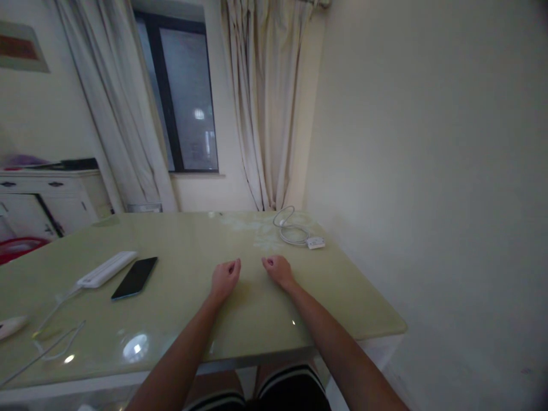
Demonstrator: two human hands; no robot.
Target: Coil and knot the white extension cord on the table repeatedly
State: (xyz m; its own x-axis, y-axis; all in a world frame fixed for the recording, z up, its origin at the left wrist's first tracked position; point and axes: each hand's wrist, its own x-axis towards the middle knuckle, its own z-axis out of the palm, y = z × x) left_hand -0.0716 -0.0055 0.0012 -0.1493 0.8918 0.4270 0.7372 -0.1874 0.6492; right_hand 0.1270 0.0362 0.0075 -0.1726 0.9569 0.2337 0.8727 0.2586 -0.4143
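Observation:
My left hand (225, 281) is curled into a fist over the middle of the pale green tabletop (188, 245), thumb side up. A short gap to its right, my right hand (279, 270) makes a matching fist. No object shows in either hand, and the two do not touch. Beyond my right hand lies a looped white cable (295, 242) with a white plug block (315, 243) at its end. A black phone (135, 278) lies flat, left of my left hand.
Beside the phone rests a white power strip (107, 269), its cord running toward the table's left front. A white rounded object (12, 327) and a thin cable (43, 353) lie at the left edge. A wall (428, 200) borders the right side; curtains (269, 114) hang behind.

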